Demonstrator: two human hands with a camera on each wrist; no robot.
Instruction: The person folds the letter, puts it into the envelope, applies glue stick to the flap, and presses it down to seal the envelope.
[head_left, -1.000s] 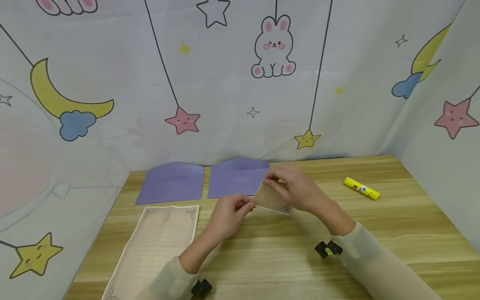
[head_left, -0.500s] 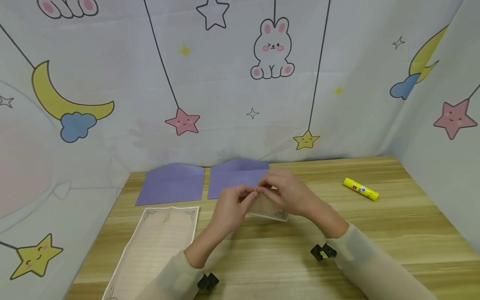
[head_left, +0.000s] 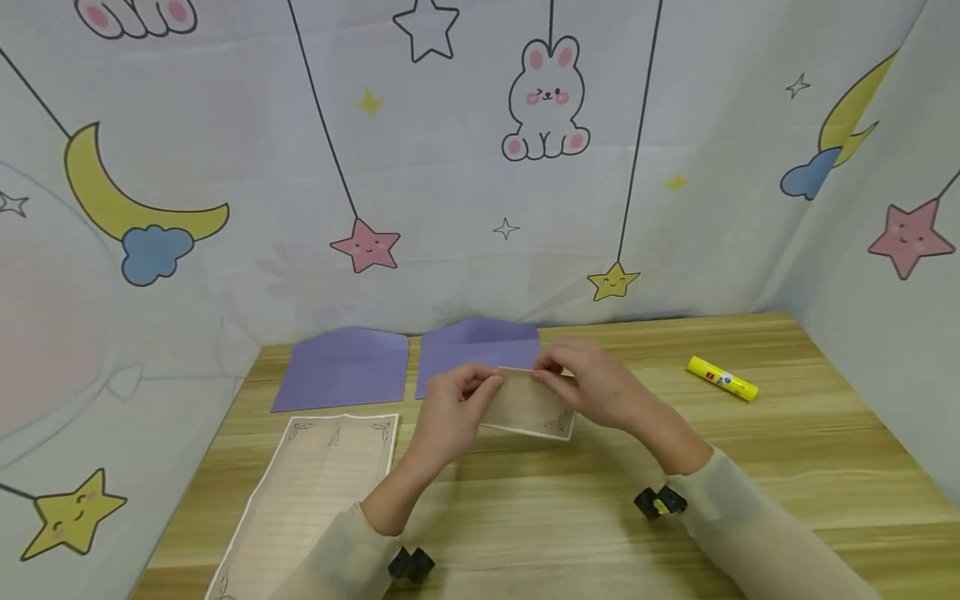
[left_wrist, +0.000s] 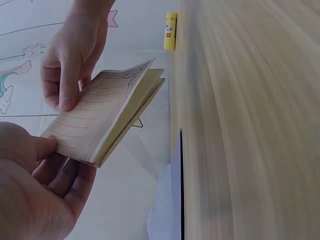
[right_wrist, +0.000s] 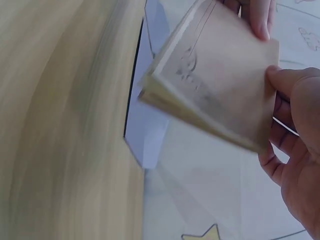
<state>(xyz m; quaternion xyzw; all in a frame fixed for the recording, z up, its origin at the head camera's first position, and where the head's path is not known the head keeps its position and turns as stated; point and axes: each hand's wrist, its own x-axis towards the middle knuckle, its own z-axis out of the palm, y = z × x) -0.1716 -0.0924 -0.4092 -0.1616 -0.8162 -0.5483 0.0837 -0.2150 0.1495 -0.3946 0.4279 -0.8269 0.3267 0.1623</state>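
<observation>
A folded sheet of beige letter paper (head_left: 528, 404) with ruled lines and a scrollwork corner is held up off the table between both hands. My left hand (head_left: 453, 412) pinches its upper left edge between thumb and fingers. At the upper right edge, my right hand (head_left: 596, 383) pinches it the same way. Seen from the left wrist, the folded letter paper (left_wrist: 95, 112) shows several layers, spread slightly apart along the lower edge. The right wrist view shows the other face of the folded letter paper (right_wrist: 220, 75), also with a corner ornament.
Two purple envelopes, a left one (head_left: 341, 371) and a right one (head_left: 468, 358), lie along the table's back edge with flaps raised. A flat sheet of letter paper (head_left: 315, 492) lies at the left. A yellow glue stick (head_left: 722, 379) lies at the back right.
The folded letter paper has turned from a slant to nearly level on its top edge. My hands came together at that edge, then moved apart along it.
</observation>
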